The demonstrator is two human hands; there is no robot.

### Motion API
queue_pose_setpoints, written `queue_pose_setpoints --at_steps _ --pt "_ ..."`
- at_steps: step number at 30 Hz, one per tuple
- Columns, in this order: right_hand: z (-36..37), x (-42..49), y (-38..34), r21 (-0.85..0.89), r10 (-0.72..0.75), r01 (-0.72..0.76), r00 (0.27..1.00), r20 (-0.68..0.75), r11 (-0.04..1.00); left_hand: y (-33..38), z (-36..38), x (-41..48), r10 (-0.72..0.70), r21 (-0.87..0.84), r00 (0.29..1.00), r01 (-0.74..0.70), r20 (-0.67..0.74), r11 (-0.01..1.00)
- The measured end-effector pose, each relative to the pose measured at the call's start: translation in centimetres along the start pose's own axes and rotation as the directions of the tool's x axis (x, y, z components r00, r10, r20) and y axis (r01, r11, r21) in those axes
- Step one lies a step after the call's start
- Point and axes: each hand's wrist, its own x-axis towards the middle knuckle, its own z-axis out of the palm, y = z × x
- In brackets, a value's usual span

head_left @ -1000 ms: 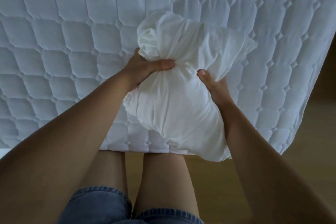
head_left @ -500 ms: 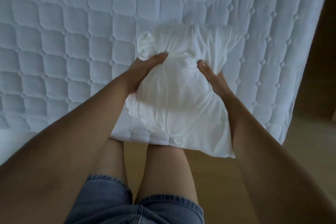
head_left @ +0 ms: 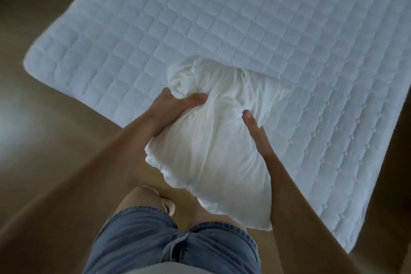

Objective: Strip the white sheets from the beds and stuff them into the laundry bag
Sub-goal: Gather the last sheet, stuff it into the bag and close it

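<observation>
A bundled white sheet (head_left: 213, 144) hangs between my two hands, in front of my thighs and over the near corner of the bed. My left hand (head_left: 171, 109) grips its left side, thumb pressed into the cloth and fingers hidden underneath. My right hand (head_left: 255, 131) holds the right side, with the thumb on top and the fingers behind the bundle. The bed (head_left: 200, 29) shows only a white quilted mattress cover. No laundry bag is in view.
Brown wooden floor (head_left: 44, 140) lies to the left of the bed and under my legs. A dark strip of floor (head_left: 395, 162) runs along the bed's right edge. My denim shorts (head_left: 169, 240) fill the bottom of the view.
The view has swung and pulled back, so the bed's left corner and the floor beside it now show. The bundle has come lower and nearer my body. Both hands keep their hold.
</observation>
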Motion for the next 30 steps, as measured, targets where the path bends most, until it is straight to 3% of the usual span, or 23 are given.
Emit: queue_pose_setpoints --at_steps 7,11,15,19,23,27,30 --pt "18.1 -7.6 -2.2 -0.129 -0.111 0.136 0.977 0.181 0.982 -6.7 -16.3 -12.1 0.052 -0.210 0.963 -0.110 -0.263 0.972" --pt "29.1 -12.7 -2.4 -0.162 -0.153 0.224 0.920 0.361 0.961 -11.3 -24.4 -20.2 0.074 -0.306 0.898 -0.223 -0.433 0.925" --pt "37.9 -15.9 -2.7 -0.222 -0.244 0.399 0.826 0.508 0.890 -15.6 -30.9 -25.5 -0.014 -0.415 0.804 -0.292 -0.595 0.862" --pt "45.6 -16.4 -2.1 -0.287 -0.149 0.450 0.716 0.682 0.846 -19.6 -35.5 -28.8 -0.119 -0.495 0.721 -0.336 -0.683 0.801" --pt "51.8 -16.5 -2.0 -0.325 -0.130 0.560 0.624 0.770 0.762 -22.4 -39.4 -29.7 -0.202 -0.548 0.657 -0.376 -0.726 0.747" --pt "59.0 -14.7 -1.6 -0.378 0.112 0.355 0.586 0.803 0.855 -23.8 -44.6 -29.6 -0.252 -0.567 0.609 -0.404 -0.752 0.718" --pt "64.6 -12.4 -2.2 -0.420 0.195 0.335 0.537 0.820 0.844 -24.0 -49.5 -28.6 -0.298 -0.586 0.580 -0.405 -0.758 0.702"
